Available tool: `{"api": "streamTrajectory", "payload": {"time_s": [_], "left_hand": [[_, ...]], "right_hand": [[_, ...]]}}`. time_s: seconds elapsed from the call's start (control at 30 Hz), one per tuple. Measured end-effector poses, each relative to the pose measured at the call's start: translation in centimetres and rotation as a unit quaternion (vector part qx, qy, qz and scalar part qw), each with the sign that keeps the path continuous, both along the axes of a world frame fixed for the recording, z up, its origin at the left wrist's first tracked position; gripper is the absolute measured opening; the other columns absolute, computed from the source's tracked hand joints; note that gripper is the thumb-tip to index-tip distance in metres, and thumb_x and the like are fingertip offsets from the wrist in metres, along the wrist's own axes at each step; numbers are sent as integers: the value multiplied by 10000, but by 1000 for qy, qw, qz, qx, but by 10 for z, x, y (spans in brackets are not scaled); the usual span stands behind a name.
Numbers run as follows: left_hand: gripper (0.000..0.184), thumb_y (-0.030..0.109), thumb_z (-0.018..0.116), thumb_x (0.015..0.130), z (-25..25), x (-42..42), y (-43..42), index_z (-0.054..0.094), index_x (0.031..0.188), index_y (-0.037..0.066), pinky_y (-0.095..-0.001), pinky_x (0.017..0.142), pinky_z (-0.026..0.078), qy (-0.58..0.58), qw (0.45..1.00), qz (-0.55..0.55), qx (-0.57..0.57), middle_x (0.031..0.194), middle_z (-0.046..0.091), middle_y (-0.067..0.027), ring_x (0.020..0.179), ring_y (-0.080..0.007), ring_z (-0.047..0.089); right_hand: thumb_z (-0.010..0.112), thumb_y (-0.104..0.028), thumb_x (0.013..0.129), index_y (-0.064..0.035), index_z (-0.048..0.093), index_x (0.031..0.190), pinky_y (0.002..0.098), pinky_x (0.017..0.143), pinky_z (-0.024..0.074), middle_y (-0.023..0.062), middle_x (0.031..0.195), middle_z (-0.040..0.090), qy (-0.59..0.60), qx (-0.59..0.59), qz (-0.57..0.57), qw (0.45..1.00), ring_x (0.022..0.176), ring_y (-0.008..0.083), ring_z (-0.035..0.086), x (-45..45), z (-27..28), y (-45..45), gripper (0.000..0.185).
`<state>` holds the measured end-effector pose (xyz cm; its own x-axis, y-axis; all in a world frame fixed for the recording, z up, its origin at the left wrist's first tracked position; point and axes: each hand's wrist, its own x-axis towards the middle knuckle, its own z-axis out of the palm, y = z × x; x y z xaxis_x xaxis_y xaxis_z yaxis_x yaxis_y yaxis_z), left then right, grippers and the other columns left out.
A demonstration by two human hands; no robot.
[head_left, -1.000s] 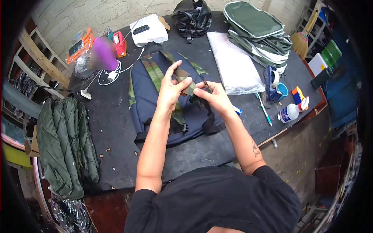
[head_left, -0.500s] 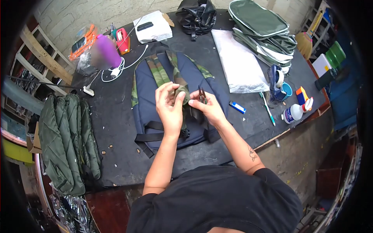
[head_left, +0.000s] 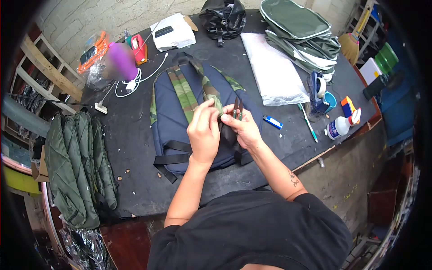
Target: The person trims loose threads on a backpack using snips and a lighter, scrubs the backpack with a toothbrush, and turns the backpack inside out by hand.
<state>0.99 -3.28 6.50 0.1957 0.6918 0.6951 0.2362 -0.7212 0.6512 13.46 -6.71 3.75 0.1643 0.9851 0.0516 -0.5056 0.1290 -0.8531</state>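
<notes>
A dark blue backpack [head_left: 168, 130] with camouflage edges lies on the black table [head_left: 135, 148], its straps facing up. My left hand [head_left: 204, 131] is closed on a camouflage shoulder strap [head_left: 209, 87] over the middle of the pack. Just to its right, my right hand [head_left: 243, 128] holds small thread snips [head_left: 237, 109], blades pointing up and apart, while its thumb and finger touch the strap's edge by my left fingertips. Black webbing [head_left: 177, 158] hangs off the pack's lower left.
Folded green pieces [head_left: 74, 166] lie at the left edge. Behind stand a purple bottle [head_left: 122, 61] and a black bag [head_left: 222, 21]. On the right are a white package [head_left: 275, 72], a blue lighter [head_left: 272, 122], a toothbrush [head_left: 308, 122] and a spray bottle [head_left: 339, 128].
The strap has been lowered toward the pack. My left hand has turned and its fingers have closed in over the strap. The snips, hidden at first, now show upright in my right hand.
</notes>
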Motion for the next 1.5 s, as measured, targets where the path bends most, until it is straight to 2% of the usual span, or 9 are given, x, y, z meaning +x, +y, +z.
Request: {"api": "streamTrajectory", "payload": {"time_s": [0.13, 0.27, 0.4, 0.67, 0.83, 0.97, 1.07, 1.3, 1.5], "left_hand": [[78, 20, 517, 891, 0, 6, 5, 558, 900, -46, -343, 749, 501, -71, 972, -64, -215, 988, 655, -166, 886, -301, 644], [144, 92, 475, 947, -12, 12, 6, 522, 876, -23, -248, 605, 438, -75, 975, -73, -198, 964, 664, -161, 658, -148, 526], [116, 70, 460, 945, -7, 17, -5, 463, 861, -10, -293, 608, 467, -1, 988, 23, -156, 911, 664, -173, 659, -209, 591], [47, 22, 462, 918, -27, 28, -9, 454, 882, -9, -395, 657, 502, 37, 998, 54, -7, 895, 663, -179, 793, -348, 646], [42, 18, 465, 913, -33, 28, -10, 457, 881, -9, -389, 658, 503, 39, 998, 50, -5, 898, 661, -180, 774, -342, 644], [47, 24, 465, 915, -34, 28, -11, 454, 883, -8, -382, 664, 502, 34, 998, 53, -12, 903, 660, -182, 771, -333, 643], [57, 32, 475, 915, -31, 30, -15, 448, 882, -7, -370, 673, 502, 37, 998, 48, -33, 909, 663, -178, 781, -303, 650], [52, -1, 582, 837, -41, 25, 2, 589, 882, -26, -302, 664, 512, -197, 923, -173, -281, 1010, 651, -191, 817, -237, 667], [60, -15, 622, 797, -21, 17, -6, 649, 850, -8, -289, 671, 508, -48, 985, -120, -117, 977, 661, -156, 810, -198, 660]], "right_hand": [[703, -120, 803, -54, 599, 929, 216, 659, 441, -47, 818, 563, -31, -12, 41, 999, 758, 41, 539, 13, -6, 2, 176], [720, -147, 781, -54, 589, 918, 259, 565, 447, -25, 800, 571, -277, 67, -80, 955, 695, 80, 562, 18, -6, 4, 212], [733, -178, 748, -47, 597, 874, 310, 536, 454, 26, 793, 581, -558, 94, -247, 787, 654, 168, 593, 24, 31, -19, 228], [735, -210, 708, -44, 631, 782, 350, 579, 473, 69, 746, 556, -718, 73, -177, 669, 667, 276, 602, 21, 62, -35, 209], [746, -155, 706, -44, 655, 826, 325, 527, 442, 69, 762, 576, -707, 92, -187, 676, 598, 204, 574, 25, 51, -33, 187], [737, -102, 716, -35, 658, 824, 280, 570, 446, 26, 734, 575, -570, -24, -185, 800, 654, 135, 573, 26, 34, -29, 149], [722, -48, 724, -4, 638, 834, 253, 699, 448, 7, 747, 564, -267, 0, -124, 956, 725, 97, 548, 27, 14, -21, 145], [708, 9, 729, 11, 630, 834, 239, 741, 438, -3, 797, 571, -226, 24, -57, 972, 790, 74, 533, 27, -17, -17, 131], [692, 33, 737, 9, 632, 833, 215, 727, 443, 9, 825, 596, -107, -16, -25, 994, 779, 63, 535, 22, -13, -20, 116]]}}
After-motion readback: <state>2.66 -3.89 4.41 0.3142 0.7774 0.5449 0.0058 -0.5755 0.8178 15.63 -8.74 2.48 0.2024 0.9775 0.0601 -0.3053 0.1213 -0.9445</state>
